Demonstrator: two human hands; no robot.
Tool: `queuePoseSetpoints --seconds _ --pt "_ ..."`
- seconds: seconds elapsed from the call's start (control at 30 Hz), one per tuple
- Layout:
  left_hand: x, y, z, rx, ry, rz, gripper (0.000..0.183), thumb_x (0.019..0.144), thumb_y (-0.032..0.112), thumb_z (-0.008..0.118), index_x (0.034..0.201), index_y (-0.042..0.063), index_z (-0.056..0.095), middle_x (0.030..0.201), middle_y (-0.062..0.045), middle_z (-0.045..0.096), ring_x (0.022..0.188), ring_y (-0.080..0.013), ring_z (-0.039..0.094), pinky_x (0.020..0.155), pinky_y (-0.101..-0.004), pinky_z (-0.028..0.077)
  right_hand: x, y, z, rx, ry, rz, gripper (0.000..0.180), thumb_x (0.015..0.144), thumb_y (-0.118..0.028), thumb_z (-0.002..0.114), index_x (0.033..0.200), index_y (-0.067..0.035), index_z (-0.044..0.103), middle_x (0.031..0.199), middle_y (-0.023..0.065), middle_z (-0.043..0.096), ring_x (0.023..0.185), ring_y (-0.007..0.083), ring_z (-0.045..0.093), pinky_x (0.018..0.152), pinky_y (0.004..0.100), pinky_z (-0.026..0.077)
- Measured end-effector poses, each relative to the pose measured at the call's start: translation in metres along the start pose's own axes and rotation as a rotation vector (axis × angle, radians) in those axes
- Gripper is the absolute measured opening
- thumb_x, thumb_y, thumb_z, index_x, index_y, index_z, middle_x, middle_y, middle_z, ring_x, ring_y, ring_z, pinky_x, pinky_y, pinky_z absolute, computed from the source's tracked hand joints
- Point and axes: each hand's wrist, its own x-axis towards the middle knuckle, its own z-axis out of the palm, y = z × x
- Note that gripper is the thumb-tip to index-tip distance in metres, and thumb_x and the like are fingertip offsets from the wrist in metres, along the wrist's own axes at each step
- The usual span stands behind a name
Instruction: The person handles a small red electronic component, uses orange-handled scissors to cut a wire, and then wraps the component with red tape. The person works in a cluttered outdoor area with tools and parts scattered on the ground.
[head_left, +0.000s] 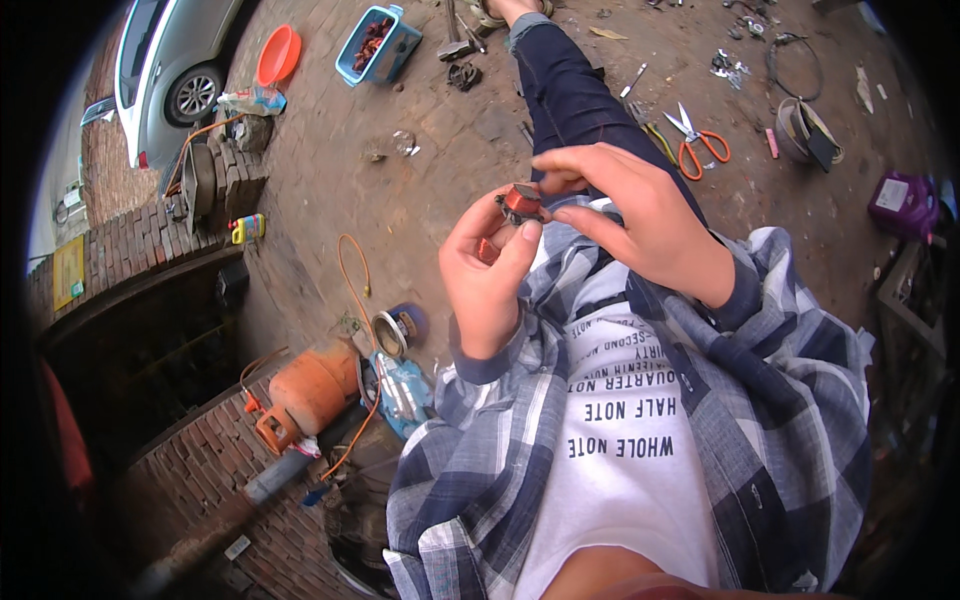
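Note:
Between the thumb and fingers of my left hand (484, 262) is a small copper wire coil (523, 199) with dark ends. More copper-red winding (487, 251) shows lower down, within the curl of the same hand. My right hand (637, 214) is at the coil's right side, thumb and forefinger apart; its thumb tip is close to the coil, and I cannot tell whether it touches. Both hands are above my lap. Scissors with orange handles (697, 141) lie spread on the ground beyond my right hand, beside yellow-handled pliers (660, 142).
A blue bin (397, 56) holds reddish pieces, near a hammer (455, 50) and an orange basin (278, 56). To the left are an orange gas cylinder (311, 386), a tin can (391, 334) and a brick-edged pit (142, 367). A purple jug (904, 204) stands at right.

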Motion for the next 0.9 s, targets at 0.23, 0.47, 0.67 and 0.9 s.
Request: queuePoseSetpoints --seconds 0.23,0.47,0.67,0.9 --pt "0.004 -0.011 0.0 0.256 0.072 0.109 0.035 0.083 -0.002 0.07 0.117 -0.006 0.063 0.085 0.006 0.059 0.06 0.0024 0.033 0.052 -0.017 0.025 -0.005 0.001 -0.003 -0.092 -0.035 -0.073 0.01 0.08 -0.004 0.071 0.083 -0.003 0.062 0.076 0.0076 0.054 0.068 0.0226 0.05 0.059 0.0336 0.041" --pt "0.0 -0.006 -0.008 0.177 -0.173 0.08 0.041 0.081 0.008 0.07 0.118 -0.006 0.062 0.092 -0.002 0.065 0.057 0.0014 0.038 0.052 -0.016 0.03 0.01 0.008 -0.012 0.004 0.107 0.31 0.01 0.086 -0.007 0.067 0.083 0.0 0.06 0.068 0.0044 0.047 0.056 0.0142 0.039 0.055 0.0286 0.033" --pt "0.005 -0.011 -0.014 0.11 0.081 0.076 0.037 0.085 -0.003 0.064 0.121 -0.005 0.061 0.099 -0.005 0.068 0.063 0.0013 0.041 0.058 -0.0144 0.034 -0.009 -0.003 -0.018 -0.013 -0.18 0.217 0.009 0.083 -0.003 0.067 0.08 -0.001 0.059 0.069 0.0063 0.05 0.065 0.0187 0.046 0.057 0.031 0.036" --pt "0.012 -0.017 -0.027 -0.356 -0.125 -0.084 0.044 0.089 0.023 0.06 0.12 -0.007 0.057 0.093 -0.009 0.063 0.046 -0.0005 0.033 0.04 -0.0178 0.027 -0.003 -0.015 -0.017 0.117 -0.251 0.119 0.008 0.082 -0.003 0.068 0.079 0.0 0.062 0.071 0.0051 0.058 0.064 0.0171 0.046 0.058 0.0298 0.036"
